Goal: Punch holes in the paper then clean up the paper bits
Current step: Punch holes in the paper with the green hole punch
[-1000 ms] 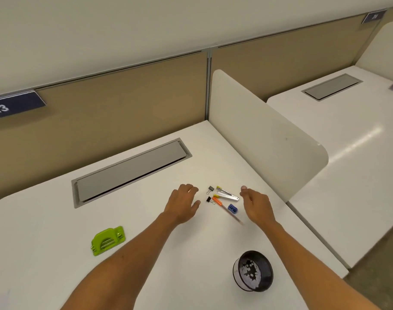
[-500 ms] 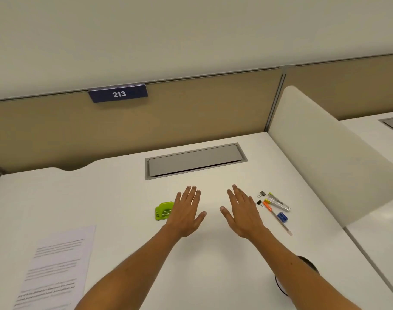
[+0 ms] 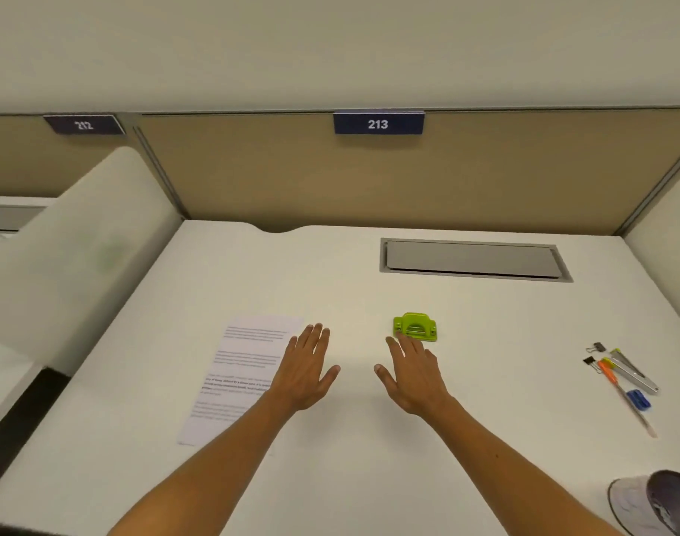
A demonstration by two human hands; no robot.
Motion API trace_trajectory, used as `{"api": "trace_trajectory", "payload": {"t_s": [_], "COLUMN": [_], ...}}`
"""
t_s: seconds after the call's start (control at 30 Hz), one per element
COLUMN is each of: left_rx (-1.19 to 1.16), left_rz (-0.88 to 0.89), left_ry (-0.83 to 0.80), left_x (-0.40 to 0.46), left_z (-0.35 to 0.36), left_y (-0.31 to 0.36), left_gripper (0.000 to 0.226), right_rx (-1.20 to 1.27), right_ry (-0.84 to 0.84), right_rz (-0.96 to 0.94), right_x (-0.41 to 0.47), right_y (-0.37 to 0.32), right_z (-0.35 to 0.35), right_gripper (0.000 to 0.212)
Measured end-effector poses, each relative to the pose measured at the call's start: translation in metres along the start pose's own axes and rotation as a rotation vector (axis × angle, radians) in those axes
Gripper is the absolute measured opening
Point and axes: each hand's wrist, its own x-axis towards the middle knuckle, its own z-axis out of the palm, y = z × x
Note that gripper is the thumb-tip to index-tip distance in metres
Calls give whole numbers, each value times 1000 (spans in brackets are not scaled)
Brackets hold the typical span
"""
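A printed sheet of paper (image 3: 238,377) lies flat on the white desk (image 3: 485,439), left of centre. A small lime-green hole punch (image 3: 415,326) sits near the middle of the desk. My left hand (image 3: 305,371) hovers flat with fingers spread, its palm over the paper's right edge, holding nothing. My right hand (image 3: 412,375) is also flat and spread, its fingertips just below the hole punch, empty. A dark round bowl (image 3: 655,500) shows at the lower right corner, partly cut off.
Binder clips, an orange pen, a metal tool and a blue item (image 3: 621,375) lie in a cluster at the right. A grey cable hatch (image 3: 472,260) is set in the desk at the back. White dividers (image 3: 71,257) stand on both sides.
The view has swung left: the paper is now fully in sight and the stationery cluster has shifted far right. Both hands stay flat and spread, now between the paper and the hole punch.
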Motion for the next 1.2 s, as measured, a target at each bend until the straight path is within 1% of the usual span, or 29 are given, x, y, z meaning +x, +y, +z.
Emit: {"api": "trace_trajectory", "payload": {"t_s": [0.1, 0.17, 0.3, 0.47, 0.53, 0.57, 0.67, 0.8, 1.0, 1.1, 1.17, 1.2], "left_rx": [-19, -51, -124, -149, -146, -141, -107, -56, 44, 87, 131, 153], "left_rz": [-44, -62, -127, -202, -193, -189, -183, -190, -190, -203, -195, -190], "left_ry": [18, 30, -4, -138, -174, -193, -266, -286, -291, -305, -319, -328], "left_x": [-27, -44, -76, -94, -92, -91, -87, -82, -80, -73, -67, -64], "left_z": [-8, -13, -14, -3, 1, 3, 9, 17, 24, 23, 21, 20], "left_y": [-46, -76, -128, -173, -181, -184, -191, -194, -190, -183, -179, -177], "left_gripper": [63, 59, 63, 65, 63, 62, 60, 57, 56, 65, 73, 76], "right_rx": [8, 72, 372, 674, 735, 749, 770, 754, 783, 823, 900, 943], "right_ry": [-35, -76, -187, -248, -267, -269, -252, -190, -163, -163, -156, -158], "right_rz": [-44, -44, 42, 217, 294, 332, 431, 498, 622, 670, 731, 751], "right_x": [7, 13, 23, 33, 38, 41, 46, 51, 57, 61, 64, 66], "right_y": [-43, -70, -118, -167, -180, -185, -199, -216, -231, -230, -228, -228], "right_z": [13, 22, 44, 67, 76, 81, 91, 95, 100, 100, 100, 99], "right_gripper": [63, 63, 65, 65, 61, 55, 24, 34, 28, 16, 24, 24]}}
